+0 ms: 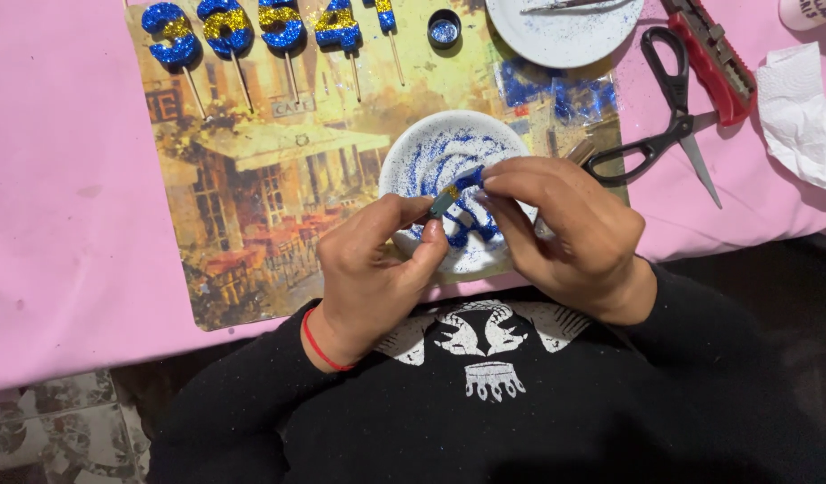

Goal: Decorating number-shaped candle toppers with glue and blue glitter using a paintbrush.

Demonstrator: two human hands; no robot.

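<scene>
A small glitter-coated piece, blue with a gold tip (451, 194), is pinched between both hands above a round white plate dusted with blue glitter (413, 152); the left hand (374, 260) has its grip closed on the piece's lower end between thumb and forefinger, and the right hand (565, 229) closes its fingertips on the upper end. The plate sits on a rectangular placemat printed with a painted street café scene in yellows and browns (252, 179), which lies on a desk covered in pink cloth (64, 179). Along the mat's far edge runs a row of blue and gold glitter number shapes on thin sticks (252, 27), then a small round pot of blue glitter (444, 29). Beyond is a second white plate (565, 36), cut off by the top edge. Right of the mat lie black-handled scissors (673, 116), a red utility knife (713, 58) and crumpled white tissue (803, 112). The pink cloth left of the mat is bare. The desk's near edge meets the person's black sleeves; patterned floor tiles (46, 421) show lower left
</scene>
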